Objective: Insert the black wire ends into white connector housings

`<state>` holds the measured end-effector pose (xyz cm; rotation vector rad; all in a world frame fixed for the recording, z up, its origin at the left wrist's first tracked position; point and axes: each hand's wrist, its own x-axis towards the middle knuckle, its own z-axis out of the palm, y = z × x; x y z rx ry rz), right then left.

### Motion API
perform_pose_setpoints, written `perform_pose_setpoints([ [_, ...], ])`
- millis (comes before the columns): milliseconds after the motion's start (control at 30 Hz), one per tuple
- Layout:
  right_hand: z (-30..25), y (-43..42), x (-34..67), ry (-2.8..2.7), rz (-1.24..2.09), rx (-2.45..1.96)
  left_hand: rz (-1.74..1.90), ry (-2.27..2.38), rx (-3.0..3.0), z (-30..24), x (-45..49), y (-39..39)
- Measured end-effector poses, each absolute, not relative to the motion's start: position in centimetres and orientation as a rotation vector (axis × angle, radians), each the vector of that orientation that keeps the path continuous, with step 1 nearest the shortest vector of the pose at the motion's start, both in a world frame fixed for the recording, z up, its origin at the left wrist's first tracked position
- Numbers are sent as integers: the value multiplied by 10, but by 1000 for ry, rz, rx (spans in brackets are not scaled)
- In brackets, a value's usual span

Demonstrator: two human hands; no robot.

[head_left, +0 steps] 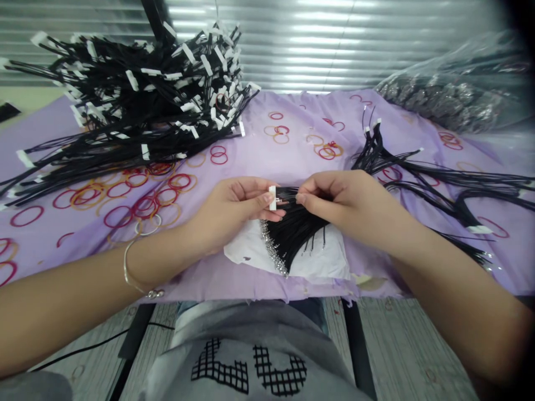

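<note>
My left hand point(246, 200) pinches a small white plastic connector point(273, 198) between thumb and fingers. Just to its right, my right hand point(330, 195) has thumb and forefinger closed on a thin black wire, with its metal end pointing at the connector. Below both hands a fanned bundle of black wires point(292, 236) lies on a white cloth or paper point(330, 259). Shiny metal terminals point(273, 250) line the bundle's left edge. The fingers of my right hand partly cover the wires.
A large heap of black wires with white connectors point(159, 89) lies at the back left. More black cables point(443, 184) spread to the right. Rubber bands point(146, 203) are scattered over the purple tablecloth point(267, 161). A clear plastic bag point(460, 94) stands at the back right.
</note>
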<state>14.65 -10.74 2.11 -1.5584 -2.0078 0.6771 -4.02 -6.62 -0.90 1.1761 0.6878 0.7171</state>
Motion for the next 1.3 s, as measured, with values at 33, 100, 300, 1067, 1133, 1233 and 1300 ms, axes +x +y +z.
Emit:
perform_pose_setpoints([
  [33, 21, -108, 146, -2011, 666, -1563, 713, 683, 1189, -9, -40, -66],
  [100, 21, -108, 147, -2020, 641, -1569, 708, 673, 1209, -9, -40, -66],
  [300, 20, -108, 147, -2067, 599, -1545, 676, 692, 1254, -9, -41, -67],
  [1067, 17, -107, 145, -2086, 468, -1588, 656, 709, 1268, -10, -40, -66],
  [1133, 17, -108, 144, -2080, 455, -1599, 665, 698, 1283, -10, -40, -66],
  [1233, 17, -107, 144, -2072, 460, -1601, 671, 701, 1288, -11, -40, -66],
  [1300, 17, -106, 145, -2060, 495, -1597, 666, 709, 1292, -11, -40, -66],
])
